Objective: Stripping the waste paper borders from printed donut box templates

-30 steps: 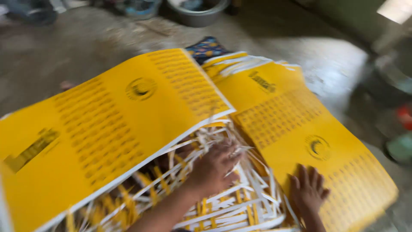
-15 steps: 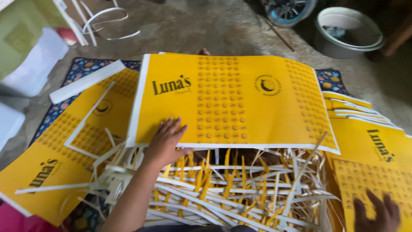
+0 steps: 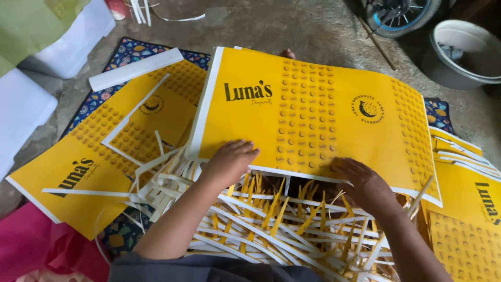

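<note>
Soft, even daylight — sharp centre, faint shadows, slight wide-angle stretch at edges.

Concrete floor [image 3: 292, 26] — patterned mat [image 3: 130, 52], basin [image 3: 464, 52]

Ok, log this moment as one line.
left hand: flat on yellow sheet near edge | right hand: flat on same edge | below: paper strips

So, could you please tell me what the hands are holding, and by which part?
Both the left hand and the right hand rest on the near edge of the large yellow printed sheet, fingers on top; whether they grip underneath cannot be told.
</note>
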